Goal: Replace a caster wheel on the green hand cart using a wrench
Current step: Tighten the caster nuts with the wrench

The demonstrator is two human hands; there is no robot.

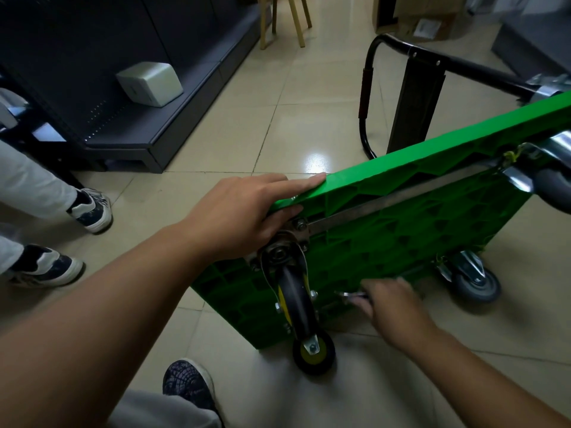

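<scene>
The green hand cart [417, 217] stands tipped on one long side in the centre and right of the frame, ribbed underside facing the camera. Its long axis runs from the near corner at centre up towards the right edge, with the folded black handle [367, 103] at the far end, upper right.

The left hand [234, 217] steadies the near top corner: fingers lie straight along the upper edge and the thumb presses the underside below, so the edge is held between them. The right hand [392, 307], lower right of centre, is curled round a wrench [350, 295] held against the underside. It is motion-blurred, and only the tool's metal tip shows past the fingers.

Just left of it hangs a black caster wheel [298, 304] seen edge-on (yellow hub barely showing). Below it a second yellow-hubbed wheel [313, 353] touches the tiled floor [216, 134]. A grey caster [475, 287] sits further right, and another is cut off at the right edge.

The label on a cardboard box [428, 27], top right, is too blurred to read
</scene>
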